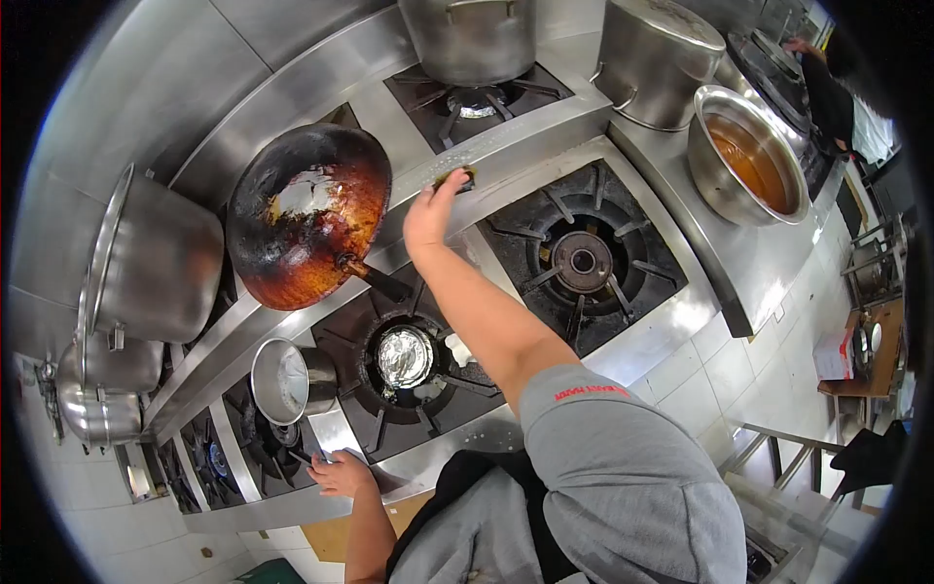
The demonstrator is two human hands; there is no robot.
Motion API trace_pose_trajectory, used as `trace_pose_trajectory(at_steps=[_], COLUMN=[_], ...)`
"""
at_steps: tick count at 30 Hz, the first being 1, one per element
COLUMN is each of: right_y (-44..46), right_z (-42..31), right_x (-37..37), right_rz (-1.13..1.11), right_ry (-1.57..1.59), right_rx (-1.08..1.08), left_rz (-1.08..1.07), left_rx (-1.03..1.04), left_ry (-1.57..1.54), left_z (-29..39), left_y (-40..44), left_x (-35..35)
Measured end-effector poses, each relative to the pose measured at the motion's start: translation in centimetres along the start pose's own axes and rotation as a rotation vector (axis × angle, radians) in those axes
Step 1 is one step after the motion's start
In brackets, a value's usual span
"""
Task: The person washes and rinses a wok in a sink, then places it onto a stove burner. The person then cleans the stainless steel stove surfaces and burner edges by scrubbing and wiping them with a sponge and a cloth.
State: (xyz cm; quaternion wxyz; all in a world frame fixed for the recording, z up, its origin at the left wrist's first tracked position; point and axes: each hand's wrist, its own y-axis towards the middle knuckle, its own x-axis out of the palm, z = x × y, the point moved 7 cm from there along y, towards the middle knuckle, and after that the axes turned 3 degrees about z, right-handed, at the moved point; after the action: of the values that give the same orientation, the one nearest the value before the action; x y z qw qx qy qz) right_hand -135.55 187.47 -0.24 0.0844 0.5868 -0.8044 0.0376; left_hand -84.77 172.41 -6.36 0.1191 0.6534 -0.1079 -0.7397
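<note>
My right hand [432, 209] reaches over the raised steel ledge between the burners. Its fingers press a small dark scouring sponge [465, 181] with a yellowish edge onto the steel, where whitish specks show. My left hand [341, 474] lies at the front edge of the stove [423, 469], fingers spread, holding nothing. Near that hand stands a small steel pot [282, 382]. A blackened wok [309, 216] rests tilted on the back left, its handle pointing toward my right forearm.
A foil-lined burner [404, 356] and a bare burner [584, 261] lie either side of my right arm. Large pots [467, 39] [654, 63] stand behind. A bowl of brown liquid [747, 156] sits right. Another person's hand [804, 47] shows at far right. A blue flame [217, 457] burns left.
</note>
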Motion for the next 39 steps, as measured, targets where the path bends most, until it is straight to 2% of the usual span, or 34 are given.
trace_pose_trajectory(at_steps=[1,3,4,6,8,10,11,12,13,14,15,17,19,20,21,22,23,25,26,28,29,30,31,33,34,35,36,37,38,39], right_y=[0.7,4.0,6.7,10.2,12.7,14.1,15.0,16.3,15.9,14.5,13.4,13.9,14.3,16.0,18.5,19.9,19.8,24.2,24.6,24.3,23.4,19.2,16.3,12.7,13.5,16.0,18.7,22.6,23.0,23.4], right_z=[0.3,0.1,0.8,0.1,0.8,1.6,2.6,5.3,4.4,2.6,1.3,2.9,-0.3,-1.8,-3.1,-5.2,-8.8,-5.8,-4.9,-1.0,1.7,-0.1,1.6,2.0,1.6,1.2,1.1,2.4,-0.2,-0.4], right_x=[-0.5,-2.8,-4.5,-8.5,-10.7,-12.3,-12.8,-12.8,-13.1,-13.5,-14.2,-16.1,-18.6,-20.0,-20.8,-21.5,-21.4,-21.5,-21.0,-19.2,-16.8,-15.4,-13.8,-12.1,-12.9,-13.9,-15.3,-16.5,-17.8,-18.4], right_rz=[0.004,0.097,0.118,0.241,0.351,0.394,0.380,0.355,0.271,0.193,0.081,-0.110,-0.220,-0.198,-0.264,-0.272,-0.256,-0.325,-0.327,-0.521,-0.585,-0.587,-0.678,-0.853,-0.855,-0.833,-0.816,-0.778,-0.790,-0.711], right_ry=[0.000,-0.009,0.115,-0.030,-0.230,-0.335,-0.315,-0.097,0.012,0.306,0.400,0.450,0.325,0.162,-0.090,-0.373,-0.733,-1.074,-1.070,-1.380,-1.412,-1.405,-1.380,-1.233,-1.243,-1.267,-1.291,-1.364,-1.381,-1.280], right_rx=[0.002,-0.151,-0.126,-0.066,-0.227,-0.242,-0.137,-0.025,0.039,0.139,0.235,0.220,0.133,-0.075,-0.304,-0.426,-0.472,-0.480,-0.482,-0.554,-0.696,-0.601,-0.650,-0.873,-0.874,-0.776,-0.680,-0.671,-0.629,-0.626], left_rz=[0.000,0.007,0.007,0.036,0.061,0.135,0.156,0.180,0.195,0.197,0.197,0.187,0.124,0.074,-0.021,-0.113,-0.115,-0.407,-0.550,-0.511,-0.470,-0.431,-0.397,-0.337,-0.351,-0.356,-0.414,-0.475,-0.606,-0.634], left_rx=[0.004,0.001,-0.004,0.017,0.001,0.019,0.031,-0.014,-0.058,-0.100,-0.084,-0.084,0.226,0.299,0.266,0.235,0.231,-0.072,-0.227,-0.215,-0.198,-0.182,-0.166,-0.129,-0.017,-0.023,-0.083,-0.141,-0.268,-0.312], left_ry=[0.001,-0.011,-0.014,-0.018,-0.029,-0.050,-0.093,-0.145,-0.197,-0.179,-0.266,-0.337,-0.213,-0.198,-0.127,-0.058,-0.057,0.072,0.135,0.155,0.172,0.189,0.208,0.244,0.252,0.243,0.238,0.241,0.188,0.204], left_z=[-0.1,-0.1,0.1,-0.2,-0.1,0.2,0.2,-0.4,-1.1,-2.0,-2.6,-4.5,-5.0,-6.3,-8.3,-10.2,-11.6,-15.9,-17.7,-19.3,-19.8,-20.4,-21.0,-20.0,-19.6,-19.0,-19.4,-20.2,-21.2,-22.2], left_y=[0.1,0.1,0.0,0.0,-0.1,-0.3,-0.6,-0.9,-1.6,-2.6,-3.8,-7.0,-11.3,-13.4,-15.8,-18.0,-19.7,-22.8,-24.5,-26.1,-26.5,-26.9,-27.5,-28.1,-27.9,-27.3,-27.2,-27.2,-27.3,-27.5], left_x=[0.0,0.1,0.2,0.0,-0.5,-1.3,-2.3,-3.0,-3.6,-4.6,-5.9,-8.8,-11.8,-12.5,-12.4,-12.3,-12.8,-11.5,-10.9,-10.5,-9.9,-9.1,-8.5,-9.1,-9.7,-10.7,-11.1,-11.9,-12.5,-12.6])
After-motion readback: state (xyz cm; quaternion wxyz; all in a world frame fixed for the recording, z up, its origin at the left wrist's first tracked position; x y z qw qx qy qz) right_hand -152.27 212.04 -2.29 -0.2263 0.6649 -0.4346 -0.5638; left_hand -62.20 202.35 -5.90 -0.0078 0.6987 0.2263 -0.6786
